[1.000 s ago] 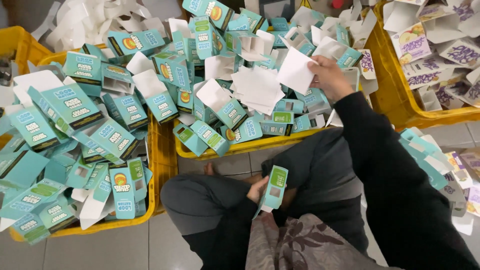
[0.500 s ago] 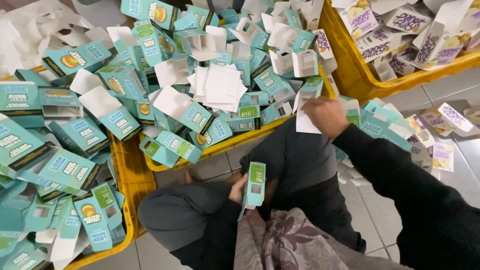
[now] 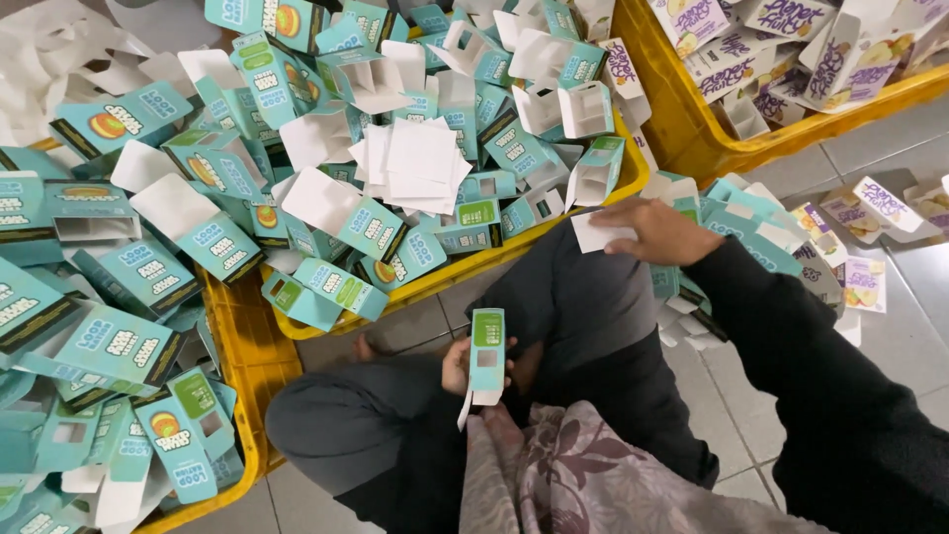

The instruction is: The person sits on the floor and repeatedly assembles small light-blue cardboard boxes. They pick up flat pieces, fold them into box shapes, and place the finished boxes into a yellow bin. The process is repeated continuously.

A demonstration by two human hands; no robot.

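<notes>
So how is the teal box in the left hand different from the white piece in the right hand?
The teal box in the left hand is printed, with a green top panel, and is held upright over the lap; the white piece under the right hand is plain and lies flat on the knee. The box is long and narrow; the piece looks squarer. Both look like thin card.

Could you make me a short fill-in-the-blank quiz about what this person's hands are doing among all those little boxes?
1. The left hand holds a small ____ carton upright over the lap.
2. The right hand holds a flat ____ paper sheet.
3. The crate heaped with cartons is ____ in colour.
4. A stack of white sheets lies ____ the heaped cartons.

Missing words: teal; white; yellow; on top of
</notes>
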